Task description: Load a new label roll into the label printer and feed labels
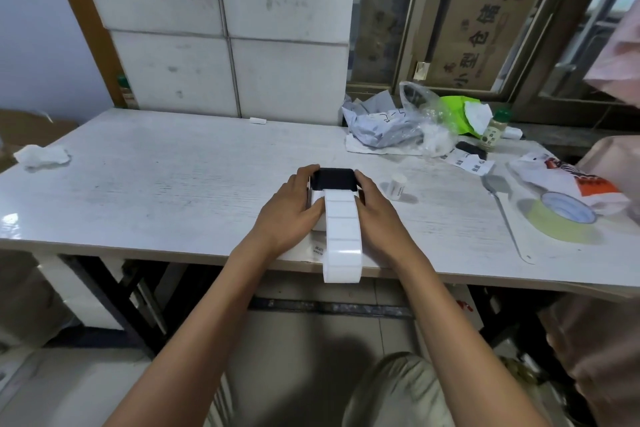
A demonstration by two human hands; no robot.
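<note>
- We see a pale table [173, 184].
- On it: a label printer [333, 180], crumpled tissue [43, 155], tape roll [562, 220], small bottle [493, 130], plastic bags [388, 130].

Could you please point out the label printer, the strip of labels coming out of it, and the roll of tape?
label printer [334, 178], head view, on its black lid.
label strip [343, 239], head view, mid-strip.
tape roll [554, 225], head view, on its yellowish outer side.

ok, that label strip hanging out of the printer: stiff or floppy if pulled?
Probably floppy: the label strip arches from the label printer and droops over the table edge. Looks thin and light. Its visible crosslines suggest it may tear there if yanked.
</note>
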